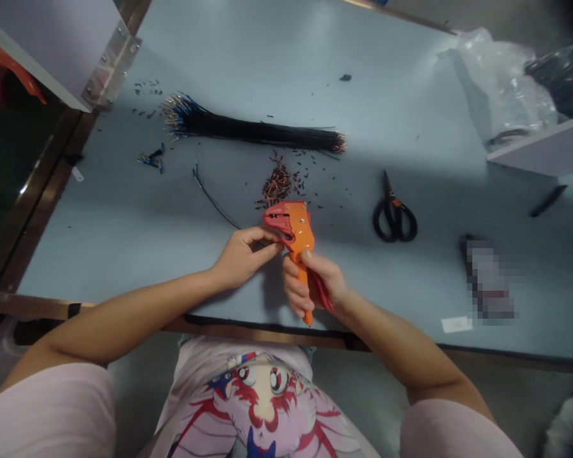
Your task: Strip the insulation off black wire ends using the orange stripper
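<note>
My right hand (310,283) is wrapped round the handles of an orange and red wire stripper (300,229), whose head points away from me. Close beside the tool's jaws, my left hand (246,254) pinches a thin black wire (218,207). The wire trails off to the upper left across the table, and its end at the stripper is hidden by my fingers. Just beyond the stripper's head lies a heap of small copper and black scraps (277,183). Farther back rests a thick bundle of black wires (262,130), with blue and metal ends at the left and bare copper ends at the right.
Black-handled scissors (395,219) lie right of the stripper. Short blue-and-black pieces (153,158) sit at the left. A blurred-out object (489,280) and a white label (456,324) are at the right. Clear plastic bags (506,83) stand at the back right, by a pale panel (547,149).
</note>
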`<state>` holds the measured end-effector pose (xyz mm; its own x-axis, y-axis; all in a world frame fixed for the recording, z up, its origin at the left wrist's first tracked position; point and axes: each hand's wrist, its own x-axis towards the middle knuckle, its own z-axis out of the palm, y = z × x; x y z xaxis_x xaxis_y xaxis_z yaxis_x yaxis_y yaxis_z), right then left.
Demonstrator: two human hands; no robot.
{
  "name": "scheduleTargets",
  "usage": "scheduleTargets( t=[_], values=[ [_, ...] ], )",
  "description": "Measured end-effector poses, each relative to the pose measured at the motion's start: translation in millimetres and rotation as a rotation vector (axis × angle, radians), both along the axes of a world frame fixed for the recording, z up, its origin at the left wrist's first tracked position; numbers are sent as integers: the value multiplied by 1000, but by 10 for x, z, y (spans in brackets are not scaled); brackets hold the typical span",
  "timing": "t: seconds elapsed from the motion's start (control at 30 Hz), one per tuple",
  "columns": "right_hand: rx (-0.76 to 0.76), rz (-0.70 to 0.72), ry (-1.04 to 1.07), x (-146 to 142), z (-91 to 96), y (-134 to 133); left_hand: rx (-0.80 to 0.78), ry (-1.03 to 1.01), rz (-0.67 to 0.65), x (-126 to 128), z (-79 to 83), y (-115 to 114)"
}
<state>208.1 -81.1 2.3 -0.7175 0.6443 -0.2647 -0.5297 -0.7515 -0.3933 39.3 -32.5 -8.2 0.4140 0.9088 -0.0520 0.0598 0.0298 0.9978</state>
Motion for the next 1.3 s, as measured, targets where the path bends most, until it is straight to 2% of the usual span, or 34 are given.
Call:
scheduleTargets(
  t=[0.27,0.53,0.67,0.77,0.97,1.07,1.2,1.3],
  values=[
    [-64,-14,-64,-5,-25,38,169,183,-7,-5,23,35],
    [-80,-26,-60,-10,-74,61,247,273,-35,-10,18,49],
    [-86,-36,-20,87,-68,138,267,326,-43,-29,46,60],
    [-51,-42,-37,201,-38,210,365,393,-39,-83,37,109],
    [56,-74,-131,286,-60,275,560,457,136,-231,-19,316],
    [105,-54,-161,265,-87,273,652,497,202,-326,21,385],
    [103,-89,-210,249,-83,266,830,706,269,-510,205,408],
    [116,-129,-212,242,-71,258,990,854,404,-695,403,445]
  ],
)
